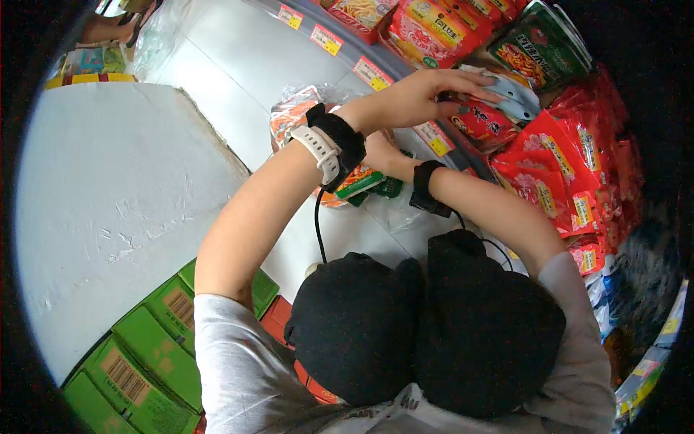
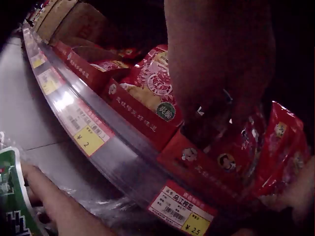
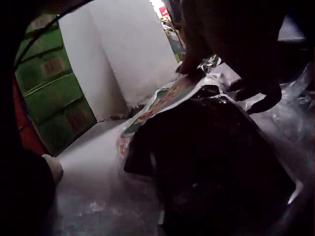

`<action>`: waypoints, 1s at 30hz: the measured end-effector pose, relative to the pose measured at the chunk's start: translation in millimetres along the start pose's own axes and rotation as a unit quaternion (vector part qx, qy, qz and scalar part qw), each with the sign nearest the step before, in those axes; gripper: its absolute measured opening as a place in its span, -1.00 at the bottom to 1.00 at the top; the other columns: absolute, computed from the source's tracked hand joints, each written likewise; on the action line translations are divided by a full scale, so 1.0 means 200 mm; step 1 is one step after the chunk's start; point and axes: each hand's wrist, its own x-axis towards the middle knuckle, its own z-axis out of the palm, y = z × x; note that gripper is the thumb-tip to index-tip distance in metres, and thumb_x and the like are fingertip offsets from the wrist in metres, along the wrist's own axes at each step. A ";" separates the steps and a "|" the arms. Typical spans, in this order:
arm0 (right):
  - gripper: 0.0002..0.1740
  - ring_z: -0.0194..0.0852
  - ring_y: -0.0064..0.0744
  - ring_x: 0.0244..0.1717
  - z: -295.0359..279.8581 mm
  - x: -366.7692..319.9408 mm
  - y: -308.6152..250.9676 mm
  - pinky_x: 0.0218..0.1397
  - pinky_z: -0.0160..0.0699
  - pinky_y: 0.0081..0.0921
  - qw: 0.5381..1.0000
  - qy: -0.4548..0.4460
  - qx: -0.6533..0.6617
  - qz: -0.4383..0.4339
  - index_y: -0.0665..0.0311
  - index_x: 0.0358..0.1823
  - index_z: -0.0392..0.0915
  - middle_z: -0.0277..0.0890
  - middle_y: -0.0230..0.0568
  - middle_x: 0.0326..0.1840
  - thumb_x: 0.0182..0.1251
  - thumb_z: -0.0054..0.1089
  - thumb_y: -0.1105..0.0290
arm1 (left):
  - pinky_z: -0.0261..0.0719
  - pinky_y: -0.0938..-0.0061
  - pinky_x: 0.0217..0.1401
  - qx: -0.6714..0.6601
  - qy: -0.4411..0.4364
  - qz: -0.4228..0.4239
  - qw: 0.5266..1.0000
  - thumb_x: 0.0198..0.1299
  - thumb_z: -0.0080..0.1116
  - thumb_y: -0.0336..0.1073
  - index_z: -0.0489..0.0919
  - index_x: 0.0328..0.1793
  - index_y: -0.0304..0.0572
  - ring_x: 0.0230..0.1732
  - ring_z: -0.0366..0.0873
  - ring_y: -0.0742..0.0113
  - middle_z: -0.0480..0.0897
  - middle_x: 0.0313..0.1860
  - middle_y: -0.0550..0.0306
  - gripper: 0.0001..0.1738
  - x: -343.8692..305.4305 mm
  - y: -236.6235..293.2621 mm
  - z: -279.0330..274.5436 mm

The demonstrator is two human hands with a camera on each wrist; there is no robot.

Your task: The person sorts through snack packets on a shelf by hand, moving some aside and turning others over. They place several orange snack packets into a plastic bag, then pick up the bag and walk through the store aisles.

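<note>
My left hand (image 1: 463, 90) reaches over the shelf edge, its fingers on a pale blue-grey packet (image 1: 517, 98) beside a red packet (image 1: 484, 121). Whether it grips the packet cannot be told; in the left wrist view that hand (image 2: 221, 64) is dark among red packets (image 2: 238, 155). My right hand (image 1: 383, 153), partly hidden under the left forearm, is low over the floor at packets in clear plastic. A green packet (image 2: 14, 189) lies against its fingers in the left wrist view. In the right wrist view the hand (image 3: 226, 44) pinches the top of a packet (image 3: 167, 101).
Shelf edge (image 1: 343, 50) with price tags curves past both forearms. More red packets (image 1: 557, 159) and green packets (image 1: 542, 47) fill the shelf. Green boxes (image 1: 155, 343) and a white block (image 1: 123, 181) stand at left. Clear plastic (image 3: 290, 118) lies around the packets on the floor.
</note>
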 end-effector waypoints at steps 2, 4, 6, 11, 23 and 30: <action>-0.44 0.48 -0.09 -0.04 0.01 0.00 -0.02 -0.01 0.41 -0.25 0.999 0.004 0.052 0.009 0.38 -0.15 0.52 0.53 0.05 -0.19 -0.04 0.30 0.04 | 0.18 0.34 0.37 -0.009 0.003 0.001 1.000 -0.02 0.00 -0.68 0.47 0.21 0.06 0.39 0.15 0.11 0.33 0.32 0.00 -0.38 0.00 -0.01 0.00; -0.52 0.51 -0.09 -0.15 0.01 0.02 -0.03 -0.09 0.42 -0.25 1.000 -0.006 -0.007 0.010 0.38 -0.24 0.54 0.54 0.05 -0.28 0.00 0.27 0.07 | 0.17 0.34 0.38 -0.003 -0.001 -0.003 1.000 -0.01 0.00 -0.67 0.47 0.20 0.05 0.39 0.15 0.11 0.33 0.32 0.01 -0.39 0.00 -0.01 0.00; -0.59 0.53 -0.08 -0.25 -0.04 0.01 -0.04 -0.16 0.44 -0.25 0.997 -0.022 -0.073 0.009 0.37 -0.33 0.55 0.55 0.05 -0.36 0.03 0.25 0.10 | 0.17 0.33 0.38 0.004 0.004 -0.004 1.000 0.00 0.00 -0.67 0.47 0.20 0.04 0.39 0.15 0.11 0.32 0.32 0.01 -0.40 0.00 0.01 0.00; -0.70 0.49 0.03 -0.31 -0.25 -0.21 -0.20 -0.25 0.39 -0.19 0.971 -0.186 -0.149 -0.003 0.35 -0.42 0.50 0.49 0.05 -0.39 -0.02 0.25 0.23 | 0.16 0.31 0.38 0.001 0.023 -0.008 1.000 0.05 0.00 -0.64 0.49 0.17 0.00 0.39 0.15 0.08 0.33 0.32 0.01 -0.47 -0.02 0.02 0.02; -0.89 0.49 -0.58 -0.37 -1.32 -0.61 -0.84 -0.33 0.59 -0.61 0.974 0.214 -0.067 -0.015 0.33 -0.37 0.41 0.48 -0.35 -0.33 0.18 0.19 0.54 | 0.10 0.25 0.42 -0.048 0.087 -0.130 0.986 0.03 -0.04 -0.64 0.46 0.19 -0.08 0.39 0.16 0.05 0.33 0.30 -0.03 -0.45 -0.08 0.02 0.04; -0.86 0.54 -0.45 -0.19 -1.57 -0.28 -0.52 -0.23 0.64 -0.52 0.974 0.220 -0.038 0.030 0.37 -0.19 0.36 0.49 -0.19 -0.24 0.23 0.07 0.59 | 0.15 0.28 0.38 0.019 0.057 0.037 0.998 -0.04 -0.08 -0.70 0.46 0.19 -0.07 0.37 0.19 0.04 0.35 0.28 -0.04 -0.39 -0.07 0.02 0.04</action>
